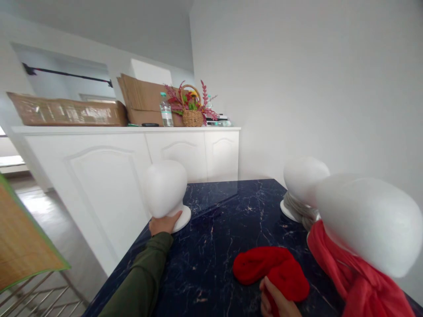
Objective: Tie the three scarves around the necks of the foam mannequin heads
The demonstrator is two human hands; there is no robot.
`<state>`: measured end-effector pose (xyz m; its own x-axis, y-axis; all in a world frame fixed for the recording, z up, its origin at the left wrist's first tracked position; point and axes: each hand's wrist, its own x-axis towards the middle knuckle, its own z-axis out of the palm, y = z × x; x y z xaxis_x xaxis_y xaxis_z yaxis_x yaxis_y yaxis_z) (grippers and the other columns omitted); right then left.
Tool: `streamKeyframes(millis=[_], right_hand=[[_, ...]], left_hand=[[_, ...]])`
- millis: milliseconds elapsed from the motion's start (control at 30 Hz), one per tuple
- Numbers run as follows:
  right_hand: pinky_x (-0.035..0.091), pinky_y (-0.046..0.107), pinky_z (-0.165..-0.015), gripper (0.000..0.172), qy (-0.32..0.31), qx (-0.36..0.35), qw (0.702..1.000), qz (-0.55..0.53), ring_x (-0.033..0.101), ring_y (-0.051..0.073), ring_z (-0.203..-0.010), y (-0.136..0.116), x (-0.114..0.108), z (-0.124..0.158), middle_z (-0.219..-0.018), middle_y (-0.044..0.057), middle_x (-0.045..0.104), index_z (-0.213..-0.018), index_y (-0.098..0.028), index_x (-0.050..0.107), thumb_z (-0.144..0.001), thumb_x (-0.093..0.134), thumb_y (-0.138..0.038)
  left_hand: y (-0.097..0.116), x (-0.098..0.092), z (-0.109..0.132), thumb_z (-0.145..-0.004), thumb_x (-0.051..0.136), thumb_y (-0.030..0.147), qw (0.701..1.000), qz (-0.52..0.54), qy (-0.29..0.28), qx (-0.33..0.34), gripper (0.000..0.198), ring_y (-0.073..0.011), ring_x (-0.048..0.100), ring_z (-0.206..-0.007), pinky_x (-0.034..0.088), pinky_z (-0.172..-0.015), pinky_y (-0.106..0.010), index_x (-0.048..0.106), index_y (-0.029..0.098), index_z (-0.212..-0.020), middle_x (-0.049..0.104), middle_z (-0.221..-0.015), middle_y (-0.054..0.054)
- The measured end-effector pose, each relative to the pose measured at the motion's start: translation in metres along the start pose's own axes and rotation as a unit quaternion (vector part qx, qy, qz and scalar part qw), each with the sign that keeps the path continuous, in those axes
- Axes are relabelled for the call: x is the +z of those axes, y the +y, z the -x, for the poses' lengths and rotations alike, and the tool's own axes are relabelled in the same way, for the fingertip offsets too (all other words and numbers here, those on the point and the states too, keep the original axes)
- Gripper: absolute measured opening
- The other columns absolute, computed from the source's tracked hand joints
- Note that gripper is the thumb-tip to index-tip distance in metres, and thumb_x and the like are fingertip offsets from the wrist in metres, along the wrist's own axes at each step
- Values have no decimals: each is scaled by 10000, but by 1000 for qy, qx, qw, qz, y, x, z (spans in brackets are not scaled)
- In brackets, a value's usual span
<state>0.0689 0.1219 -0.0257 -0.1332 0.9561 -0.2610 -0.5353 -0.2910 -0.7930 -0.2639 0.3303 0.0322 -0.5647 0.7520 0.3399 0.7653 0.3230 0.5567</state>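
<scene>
A white foam mannequin head (166, 187) on a round base stands at the left of the dark marbled table. My left hand (164, 223), in a green sleeve, grips its neck; some of the fingers are hidden behind it. On the near part of the table lies a soft red fabric piece (264, 262), folded into rounded lobes; whether it is a scarf or a hat I cannot tell. My right hand (277, 299) is at its near edge, fingers closed on a red part of it.
At the right stand two more white mannequin heads, one with a grey scarf (299, 210) and one with a red scarf (360, 277) at the neck. Behind the table (211, 242) is a white cabinet (109, 176) bearing cardboard boxes (71, 112), a bottle (166, 110) and a flower basket (192, 118).
</scene>
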Motion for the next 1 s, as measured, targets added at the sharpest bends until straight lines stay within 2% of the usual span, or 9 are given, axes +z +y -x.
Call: streamKeyframes(millis=[133,267,333,500,700,767,867,1000], right_hand=[[148,163,-320,548,23,22,999,0,295,29,-304,-5,9,9,-416,-94,400,-711,-184,469,-514,678,-651],[148,153,-324,525,53,1,999,-2,293,24,-315,-14,14,13,-420,-100,383,-716,-177,480,-504,705,-601],[150,150,-324,491,71,8,997,8,291,22,-313,-22,12,14,-420,-101,383,-728,-173,488,-517,713,-555],[147,135,-325,246,132,43,990,35,296,26,-302,-50,-2,26,-414,-97,383,-773,-173,498,-693,622,-371],[155,120,-318,146,115,55,991,46,286,22,-296,-71,-25,46,-416,-87,408,-754,-178,473,-741,565,-292],[161,121,-314,154,99,51,992,54,286,22,-299,-71,-29,50,-423,-86,415,-761,-179,478,-729,577,-293],[165,123,-307,166,79,35,994,72,285,20,-304,-69,-32,52,-428,-84,421,-743,-175,489,-714,591,-302],[191,134,-301,236,64,9,992,111,295,16,-311,-65,-35,53,-426,-67,427,-604,-164,455,-691,616,-313]], left_hand=[[5,-8,8,-617,540,649,1000,-8,-6,-16,868,-354,440,-1169,362,-950,-387,476,36,-1227,514,-1231,-214],[16,-22,44,-665,553,586,1000,-3,-16,11,791,-319,381,-1234,310,-1019,-371,469,56,-1245,493,-1277,-170],[19,-30,75,-669,567,566,999,8,-31,35,768,-299,358,-1255,286,-1046,-359,465,77,-1252,485,-1294,-141],[17,-61,173,-626,635,518,980,75,-123,137,674,-249,381,-1249,276,-1071,-318,525,184,-1201,543,-1249,-41],[9,-97,278,-583,669,505,952,154,-195,180,707,-245,395,-1237,252,-1098,-352,491,266,-1224,554,-1231,17],[9,-100,306,-605,653,505,946,165,-205,189,665,-244,377,-1251,231,-1107,-364,493,294,-1215,540,-1247,27],[14,-94,342,-615,650,502,944,178,-211,180,623,-241,365,-1261,233,-1106,-371,502,314,-1190,544,-1241,14],[25,-80,371,-593,666,506,951,194,-187,148,664,-256,332,-1280,250,-1092,-430,477,317,-1201,555,-1219,-17]])
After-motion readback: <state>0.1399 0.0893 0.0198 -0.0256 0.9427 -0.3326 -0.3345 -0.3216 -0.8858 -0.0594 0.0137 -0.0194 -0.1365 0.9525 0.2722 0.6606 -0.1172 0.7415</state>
